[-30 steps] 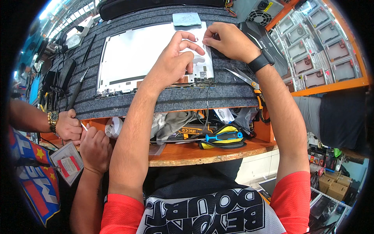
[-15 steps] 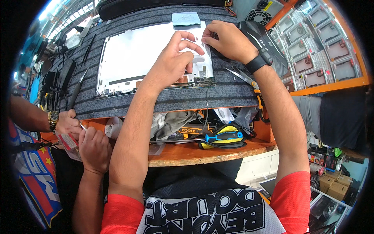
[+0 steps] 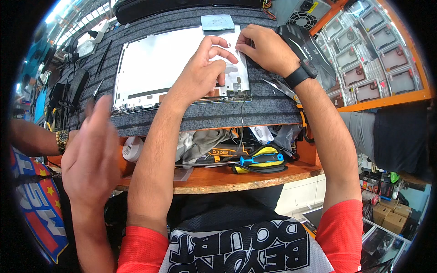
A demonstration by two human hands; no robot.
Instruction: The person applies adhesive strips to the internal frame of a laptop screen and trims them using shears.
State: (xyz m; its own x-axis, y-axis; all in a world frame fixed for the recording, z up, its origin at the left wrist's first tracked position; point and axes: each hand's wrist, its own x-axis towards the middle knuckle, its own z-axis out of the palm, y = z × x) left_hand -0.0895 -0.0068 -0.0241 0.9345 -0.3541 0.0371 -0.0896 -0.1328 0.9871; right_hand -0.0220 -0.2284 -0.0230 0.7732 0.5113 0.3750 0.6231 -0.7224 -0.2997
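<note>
A display panel with a white back point(image 3: 154, 59) lies on the grey ribbed mat, a thin circuit strip point(image 3: 136, 108) along its near edge. My left hand point(image 3: 202, 68) is over the panel's right part, fingers curved and apart, nothing visible in them. At the panel's upper right edge, my right hand point(image 3: 268, 48) is closed, thumb and forefinger pinched together. Whatever lies between those fingertips is too small to make out. A light blue folded pad point(image 3: 217, 22) rests on the panel's far edge, beyond both hands.
A co-worker's raised hand point(image 3: 93, 154) is left of my left forearm. Scissors point(image 3: 282, 88) lie right of the panel, near a black case point(image 3: 309, 54). An open shelf under the mat holds a blue screwdriver point(image 3: 261, 159) and cloth. Cased goods fill an orange-framed display point(image 3: 382, 102).
The co-worker's hand has come up and toward me, now blurred and spread, away from their other hand. My own hands have barely moved.
</note>
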